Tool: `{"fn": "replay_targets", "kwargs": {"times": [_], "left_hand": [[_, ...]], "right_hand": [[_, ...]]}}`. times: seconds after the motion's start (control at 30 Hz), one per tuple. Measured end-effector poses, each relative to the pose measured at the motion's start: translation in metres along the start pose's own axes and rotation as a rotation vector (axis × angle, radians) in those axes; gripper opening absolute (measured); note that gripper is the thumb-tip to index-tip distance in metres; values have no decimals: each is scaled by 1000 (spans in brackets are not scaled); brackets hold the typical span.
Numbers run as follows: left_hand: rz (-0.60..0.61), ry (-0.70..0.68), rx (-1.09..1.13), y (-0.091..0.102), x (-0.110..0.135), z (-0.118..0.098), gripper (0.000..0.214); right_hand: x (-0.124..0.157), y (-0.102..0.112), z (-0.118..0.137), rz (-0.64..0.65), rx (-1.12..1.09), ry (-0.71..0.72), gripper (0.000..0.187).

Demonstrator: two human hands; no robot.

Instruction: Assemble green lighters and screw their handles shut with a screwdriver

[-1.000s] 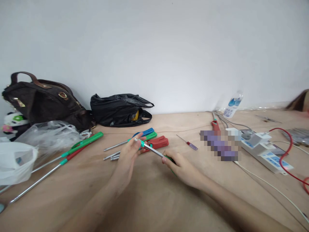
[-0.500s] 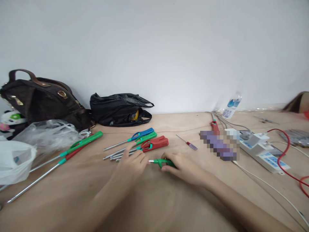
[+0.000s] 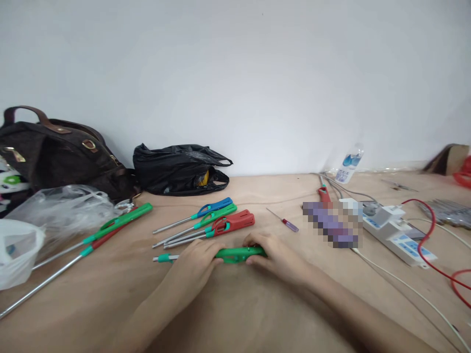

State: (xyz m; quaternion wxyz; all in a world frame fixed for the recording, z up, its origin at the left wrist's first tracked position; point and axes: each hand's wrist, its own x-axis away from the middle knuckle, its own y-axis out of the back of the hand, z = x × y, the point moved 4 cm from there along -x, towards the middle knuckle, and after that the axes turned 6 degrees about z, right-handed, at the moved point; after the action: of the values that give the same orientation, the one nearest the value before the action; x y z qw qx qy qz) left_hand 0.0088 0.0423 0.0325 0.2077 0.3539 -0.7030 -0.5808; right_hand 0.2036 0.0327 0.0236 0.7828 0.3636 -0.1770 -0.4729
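Observation:
A long-nosed lighter with a green body (image 3: 235, 254) lies across both hands near the middle of the surface. My left hand (image 3: 198, 260) has its fingers closed around the front part of the green body. At the rear end, my right hand (image 3: 277, 254) grips it between thumb and fingers. A metal tube with a teal collar (image 3: 164, 258) sticks out left of my left hand; its link to the green body is hidden. Just beyond the hands lie a blue lighter (image 3: 215, 207), another green lighter (image 3: 222, 214) and red lighters (image 3: 237, 220), metal tubes pointing left.
A screwdriver (image 3: 289, 224) lies right of the lighters. Further right are a blurred-out purple object (image 3: 329, 225), a power strip (image 3: 405, 240) with cables and a bottle (image 3: 349, 164). Left are longer lighters (image 3: 127, 219), plastic bags (image 3: 22, 252), a dark bag (image 3: 69, 152) and a black bag (image 3: 172, 169).
My left hand has come down slightly and closed over the front of the green lighter. More of the green body shows, and a teal-collared tube now appears left of that hand.

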Motion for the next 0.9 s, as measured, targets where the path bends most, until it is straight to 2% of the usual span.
{"fn": "replay_targets", "kwargs": {"times": [0.1,0.2,0.37,0.43,0.53,0.63,0.73,0.8,0.9], "left_hand": [[-38,50,13,4,3,8,23],[-67,87,27,6,6,11,25],[-78,133,16,4,7,10,27],[-76,140,29,3,7,10,27],[-87,119,125,3,6,7,27],[-58,102,283,3,4,6,27],[5,110,397,1,3,7,26],[25,106,423,0,3,7,25],[-9,98,344,1,5,8,29]], "right_hand": [[-1,8,-3,-30,-85,-3,20],[-2,12,-10,-45,-182,9,12],[-9,8,-32,-24,-426,-24,11],[-10,8,-35,-27,-450,-23,11],[-6,12,-25,-95,-259,29,12],[0,12,-8,-144,94,129,23],[2,5,3,-161,439,211,23],[2,1,4,-152,506,211,19],[0,-1,1,-116,442,127,18]]}}
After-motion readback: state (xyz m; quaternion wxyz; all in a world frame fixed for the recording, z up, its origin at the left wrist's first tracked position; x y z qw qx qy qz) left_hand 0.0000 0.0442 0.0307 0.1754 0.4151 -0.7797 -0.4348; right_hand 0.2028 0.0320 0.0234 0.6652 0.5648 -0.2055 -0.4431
